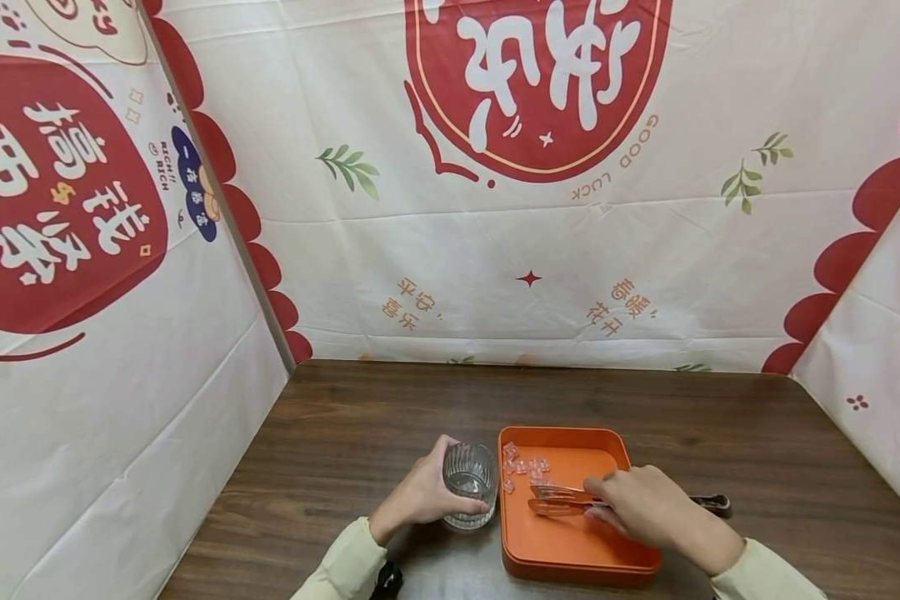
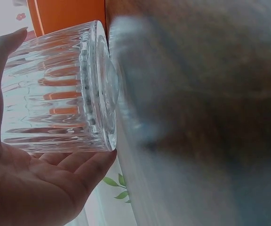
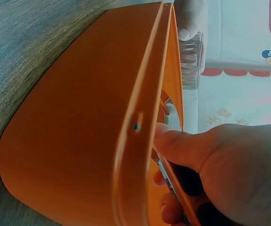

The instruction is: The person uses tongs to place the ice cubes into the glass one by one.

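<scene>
My left hand (image 1: pixel 427 490) holds a clear ribbed drinking glass (image 1: pixel 470 479), thumb on one side and fingers on the other. In the left wrist view, the glass (image 2: pixel 55 89) lies between the thumb and the fingers, its thick base near the tabletop. Just right of it is an orange tray (image 1: pixel 507 533). Small clear cubes (image 1: pixel 537 468), several of them, are in the tray's left part. My right hand (image 1: pixel 641 507) grips a pair of metal tongs (image 1: pixel 558 500) over the tray; their tips are close to the cubes. The right wrist view partly hides the tongs behind the tray wall (image 3: pixel 83 113).
The tray and glass are on a dark wood-grain table (image 1: pixel 330 433). A white printed cloth (image 1: pixel 450 267) hangs behind the table and along both sides. A dark handle end (image 1: pixel 712 505) sticks out beyond my right hand, past the tray's right rim.
</scene>
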A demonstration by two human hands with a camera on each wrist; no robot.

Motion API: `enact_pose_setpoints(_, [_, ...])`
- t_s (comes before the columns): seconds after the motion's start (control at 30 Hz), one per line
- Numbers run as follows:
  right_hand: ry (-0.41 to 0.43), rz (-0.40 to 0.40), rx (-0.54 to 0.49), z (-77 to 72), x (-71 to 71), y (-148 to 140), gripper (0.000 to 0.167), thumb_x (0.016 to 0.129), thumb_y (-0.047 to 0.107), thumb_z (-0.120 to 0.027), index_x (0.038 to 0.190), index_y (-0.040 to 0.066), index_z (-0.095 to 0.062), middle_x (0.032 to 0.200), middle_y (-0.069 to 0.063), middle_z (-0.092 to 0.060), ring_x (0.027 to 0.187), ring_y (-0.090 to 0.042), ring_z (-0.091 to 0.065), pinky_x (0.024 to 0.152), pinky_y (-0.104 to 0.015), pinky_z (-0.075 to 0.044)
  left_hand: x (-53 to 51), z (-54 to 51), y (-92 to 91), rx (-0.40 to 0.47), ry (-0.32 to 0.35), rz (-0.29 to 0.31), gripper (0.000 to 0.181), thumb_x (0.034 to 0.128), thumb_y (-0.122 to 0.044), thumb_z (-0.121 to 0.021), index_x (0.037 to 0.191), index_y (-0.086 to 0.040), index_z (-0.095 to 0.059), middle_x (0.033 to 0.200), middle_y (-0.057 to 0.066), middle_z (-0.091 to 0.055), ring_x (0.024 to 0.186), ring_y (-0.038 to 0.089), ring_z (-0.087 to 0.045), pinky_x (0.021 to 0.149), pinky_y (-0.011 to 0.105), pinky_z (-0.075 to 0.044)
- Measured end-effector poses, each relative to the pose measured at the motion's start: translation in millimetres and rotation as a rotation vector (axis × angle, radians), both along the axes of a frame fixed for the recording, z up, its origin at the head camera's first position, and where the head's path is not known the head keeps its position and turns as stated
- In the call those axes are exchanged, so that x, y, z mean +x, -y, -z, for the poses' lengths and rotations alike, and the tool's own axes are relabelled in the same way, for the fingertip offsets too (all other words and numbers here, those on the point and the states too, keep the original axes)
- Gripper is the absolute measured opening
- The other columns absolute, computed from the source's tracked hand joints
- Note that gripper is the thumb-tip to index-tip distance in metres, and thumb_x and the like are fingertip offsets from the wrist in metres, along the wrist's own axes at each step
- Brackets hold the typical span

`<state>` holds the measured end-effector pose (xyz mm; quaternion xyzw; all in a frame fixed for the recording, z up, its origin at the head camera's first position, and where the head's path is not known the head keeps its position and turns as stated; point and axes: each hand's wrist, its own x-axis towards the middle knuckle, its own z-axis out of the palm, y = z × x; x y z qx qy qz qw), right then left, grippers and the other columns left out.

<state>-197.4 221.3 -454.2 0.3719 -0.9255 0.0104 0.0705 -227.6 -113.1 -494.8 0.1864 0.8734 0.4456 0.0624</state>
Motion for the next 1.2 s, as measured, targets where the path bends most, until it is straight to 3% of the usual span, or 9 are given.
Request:
enact_pose_setpoints(0.63, [0.047, -0.002, -0.041, -0.9, 2.9, 2.1, 0.025, 0.091, 0.033, -0.07, 0.077, 0.025, -0.05, 0.062, 0.017, -0.04, 0.051, 0.0, -0.035, 0.046, -0.024, -0.032, 0.7, -0.2, -0.8, -0.002, 0.002, -0.001, 0.082, 0.0616, -0.042, -0.093, 0.123, -0.015, -0.045, 0.105, 0.007, -0.067, 0.09, 0.017, -0.065, 0.078, 0.029, -0.052])
enact_pose_setpoints(1.2, [-0.03, -0.009, -0.04, 1.5, 3.0, 3.0, 0.026, 0.09, 0.033, -0.071, 0.076, 0.025, -0.051, 0.059, 0.017, -0.04, 0.048, 0.0, -0.035, 0.043, -0.025, -0.031, 0.3, -0.8, -0.2, 0.014, -0.001, 0.009, 0.081, 0.0622, -0.04, -0.093, 0.122, -0.013, -0.046, 0.104, 0.007, -0.066, 0.089, 0.017, -0.064, 0.077, 0.029, -0.052])
